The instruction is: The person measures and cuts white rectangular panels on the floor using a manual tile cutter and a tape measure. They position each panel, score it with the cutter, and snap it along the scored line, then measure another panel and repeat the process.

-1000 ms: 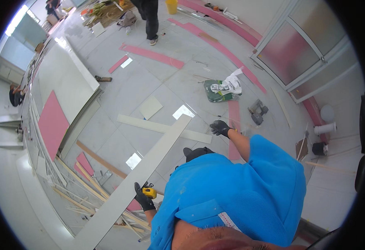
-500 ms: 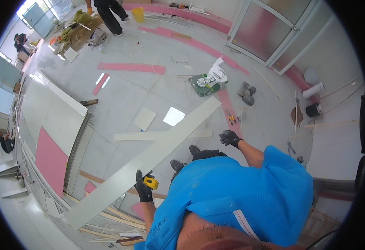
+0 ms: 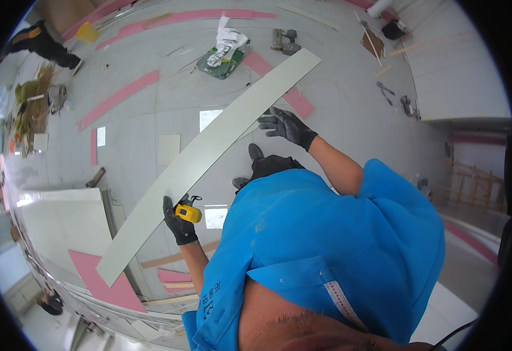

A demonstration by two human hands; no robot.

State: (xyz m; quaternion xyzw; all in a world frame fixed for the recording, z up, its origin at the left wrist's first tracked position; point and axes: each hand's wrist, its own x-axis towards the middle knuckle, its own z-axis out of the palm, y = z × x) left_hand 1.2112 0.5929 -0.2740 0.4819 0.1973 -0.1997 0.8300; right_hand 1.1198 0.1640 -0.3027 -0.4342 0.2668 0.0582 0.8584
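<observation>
My left hand (image 3: pixel 177 225), in a black glove, grips a long pale board (image 3: pixel 209 152) and a yellow tape measure (image 3: pixel 188 213). The board slants from lower left to upper right across my front. My right hand (image 3: pixel 282 124), also gloved, is at the board's lower right edge toward its far end, fingers apart; whether it touches the board I cannot tell. My dark shoes (image 3: pixel 256 151) show on the tiled floor between the board and my blue shirt.
Beyond the board lie a green-and-white bag (image 3: pixel 224 58), a nail gun (image 3: pixel 285 41) and pink strips (image 3: pixel 118 96). Stacked panels (image 3: pixel 63 222) and wood strips (image 3: pixel 168 300) fill the lower left. A co-worker (image 3: pixel 45 47) is at upper left; others are at the far left.
The view has turned. My right hand has moved up to the board's edge, and the board's far end now points higher in the view. My left hand keeps its grip.
</observation>
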